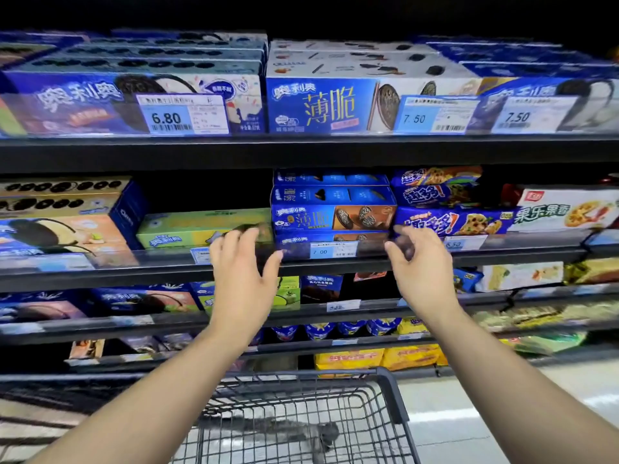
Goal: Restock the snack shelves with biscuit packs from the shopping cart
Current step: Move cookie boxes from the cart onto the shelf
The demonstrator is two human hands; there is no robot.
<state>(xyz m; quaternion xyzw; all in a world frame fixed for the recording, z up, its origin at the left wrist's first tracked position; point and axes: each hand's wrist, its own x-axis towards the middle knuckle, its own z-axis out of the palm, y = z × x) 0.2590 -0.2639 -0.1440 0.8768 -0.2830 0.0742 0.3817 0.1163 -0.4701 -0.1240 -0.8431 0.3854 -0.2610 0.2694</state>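
Observation:
A stack of blue thin-biscuit boxes (331, 212) stands on the second shelf (134, 272), behind a 7.00 price tag. My left hand (244, 262) is raised just left of the stack with its fingers spread, fingertips in front of a green biscuit box (187, 229). To the right of the stack, my right hand (415, 259) hovers with loosely bent fingers near the lowest box's right end. Neither hand holds a pack. The wire shopping cart (388, 390) sits below my arms, and no packs show in its basket.
The top shelf carries blue biscuit boxes (321, 105) with tags reading 6.80 and 7.50. Chocolate-chip cookie packs (449, 222) lie right of the stack, and a dark gap sits above the green box. Lower shelves hold more snacks; light floor lies to the right.

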